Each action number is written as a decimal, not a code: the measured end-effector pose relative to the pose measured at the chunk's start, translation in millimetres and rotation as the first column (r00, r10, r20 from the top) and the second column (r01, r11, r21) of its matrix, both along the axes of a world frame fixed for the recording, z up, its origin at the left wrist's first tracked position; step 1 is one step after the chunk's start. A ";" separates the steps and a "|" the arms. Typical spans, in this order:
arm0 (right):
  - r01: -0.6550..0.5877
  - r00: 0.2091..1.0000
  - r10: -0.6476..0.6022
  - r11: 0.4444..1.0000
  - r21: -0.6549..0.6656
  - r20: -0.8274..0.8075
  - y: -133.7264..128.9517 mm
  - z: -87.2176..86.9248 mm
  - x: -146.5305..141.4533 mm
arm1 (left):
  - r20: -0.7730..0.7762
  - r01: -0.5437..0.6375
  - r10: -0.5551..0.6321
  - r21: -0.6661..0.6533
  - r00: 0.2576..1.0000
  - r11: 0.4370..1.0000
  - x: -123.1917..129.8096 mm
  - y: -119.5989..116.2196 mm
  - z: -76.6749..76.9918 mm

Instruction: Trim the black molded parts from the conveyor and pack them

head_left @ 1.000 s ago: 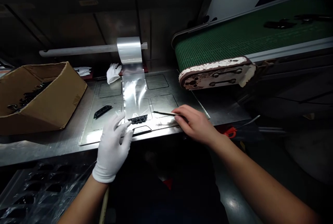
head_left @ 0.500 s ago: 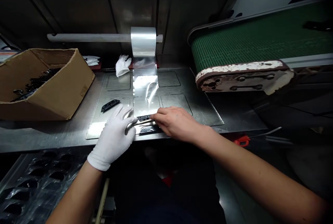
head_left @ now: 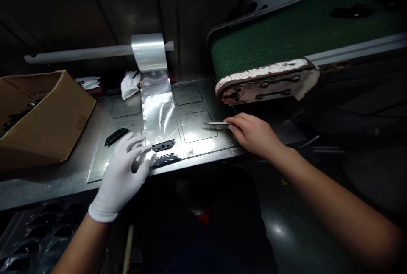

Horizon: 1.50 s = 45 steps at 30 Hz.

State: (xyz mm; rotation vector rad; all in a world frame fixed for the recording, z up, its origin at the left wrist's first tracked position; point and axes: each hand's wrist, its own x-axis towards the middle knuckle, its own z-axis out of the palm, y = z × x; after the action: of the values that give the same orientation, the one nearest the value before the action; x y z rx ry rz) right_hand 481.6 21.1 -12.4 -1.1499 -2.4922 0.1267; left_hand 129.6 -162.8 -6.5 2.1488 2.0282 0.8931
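Observation:
My left hand [head_left: 122, 176] wears a white glove, its thumb and index finger curled together at the left end of a black plastic part [head_left: 163, 145] with small holes. Just in front of that part, at the plate's near edge, lies a glossy black piece [head_left: 165, 160]. My bare right hand [head_left: 256, 134] is to the right, pinching a thin pale pointed stick [head_left: 218, 123] that points left over the metal plate [head_left: 199, 126]. A strip of clear film [head_left: 159, 106] runs down from its roll [head_left: 149, 51] towards the black part.
Another black part [head_left: 116, 136] lies left of the film. Further left stands a cardboard box [head_left: 47, 125] holding dark parts. White gloves [head_left: 130, 84] rest behind the plate. A green conveyor belt [head_left: 270, 40] juts in at the right. Below the table's left side is a tray [head_left: 47, 240].
My right hand has moved right, away from the black part, carrying the stick with it. My left hand stays by the part. The view has turned somewhat to the right.

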 end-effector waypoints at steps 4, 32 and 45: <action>0.057 0.991 -0.055 0.998 0.016 -0.122 -0.7 -23.2 -25.1 | -0.225 0.193 -0.204 -0.069 0.953 0.979 27.1 8.5 16.1; -0.569 0.785 -0.286 0.016 -0.822 -0.549 -214.4 -55.2 -139.3 | 0.504 -0.280 0.247 -0.012 0.828 0.960 53.2 -120.4 -49.0; -0.244 0.931 0.331 0.260 -0.934 -0.152 -223.1 -128.4 -144.9 | 0.544 -0.465 0.829 -0.704 0.132 0.536 -89.7 -201.2 -113.6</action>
State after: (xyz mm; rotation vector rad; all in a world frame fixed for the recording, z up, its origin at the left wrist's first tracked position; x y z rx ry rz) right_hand 336.7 -202.0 -140.8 -0.9542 -2.6004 1.9573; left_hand 40.0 -364.0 -120.1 0.1816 2.1544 1.1422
